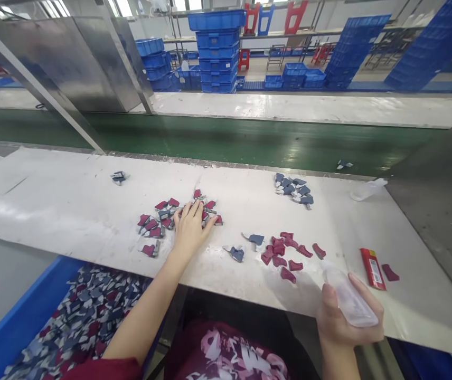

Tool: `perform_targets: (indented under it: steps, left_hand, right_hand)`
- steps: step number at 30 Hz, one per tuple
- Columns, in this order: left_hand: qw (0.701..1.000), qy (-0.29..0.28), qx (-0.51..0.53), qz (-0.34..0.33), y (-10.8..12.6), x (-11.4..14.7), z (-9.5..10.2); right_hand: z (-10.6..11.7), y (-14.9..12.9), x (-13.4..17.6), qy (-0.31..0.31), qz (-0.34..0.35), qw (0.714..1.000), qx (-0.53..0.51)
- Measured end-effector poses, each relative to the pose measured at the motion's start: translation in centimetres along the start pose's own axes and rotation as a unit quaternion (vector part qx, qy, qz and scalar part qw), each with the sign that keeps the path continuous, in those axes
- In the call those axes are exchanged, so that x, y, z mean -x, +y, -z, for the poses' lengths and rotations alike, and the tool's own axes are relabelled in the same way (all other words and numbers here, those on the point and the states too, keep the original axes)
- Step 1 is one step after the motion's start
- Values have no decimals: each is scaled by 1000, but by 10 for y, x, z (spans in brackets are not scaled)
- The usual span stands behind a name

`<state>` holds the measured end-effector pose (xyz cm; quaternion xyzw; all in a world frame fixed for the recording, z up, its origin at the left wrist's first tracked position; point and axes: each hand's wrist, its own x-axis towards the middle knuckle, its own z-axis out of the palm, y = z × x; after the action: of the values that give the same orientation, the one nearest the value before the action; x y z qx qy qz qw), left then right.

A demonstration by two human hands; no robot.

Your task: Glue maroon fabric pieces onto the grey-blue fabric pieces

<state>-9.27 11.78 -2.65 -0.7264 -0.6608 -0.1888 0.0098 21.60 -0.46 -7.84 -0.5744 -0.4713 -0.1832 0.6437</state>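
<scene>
My left hand point(191, 227) lies palm down with fingers spread over a cluster of small dark-red and grey plastic pieces point(152, 224), hiding some of them. My right hand point(340, 322) is wrapped round a translucent plastic bottle point(350, 298), held tilted above the table's front edge. Between the hands are loose dark-red pieces point(279, 247) in a small heap. Two blue-grey pieces point(255, 239) with pale ends lie just left of that heap. Farther back is a group of similar blue-grey pieces point(295, 189).
A blue bin point(20, 311) full of mixed pieces stands below the table at left. On the right are a red box point(372, 268) and a translucent bottle-like item point(368, 189) near a metal panel point(440, 211). A green conveyor belt point(226, 142) runs behind the white table point(71, 211).
</scene>
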Motion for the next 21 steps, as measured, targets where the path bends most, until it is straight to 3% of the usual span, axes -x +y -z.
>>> perform_targets:
  steps: [7,10,12,15,17,21]
  left_hand:
    - [1000,-5,22,-1,-2,-7,4]
    - [1000,-16,18,-9,8,-2,9]
    - [996,-36,52,-58,18,11,13]
    - [964,-133,162,-164,32,41,17]
    - [941,-175,228,-177,38,59,15]
    - [947,-120,273,-117,43,75,2]
  right_hand:
    - [-7,-15,0,6,-57,998,-31]
    - [-13,-30,5,-39,-98,993,-60]
    - [-17,-40,10,-96,-119,986,-73]
    - [-21,-52,18,-162,-142,973,-88]
    - [-23,-58,20,-188,-140,967,-97]
    - [-30,-65,18,-216,-70,969,-100]
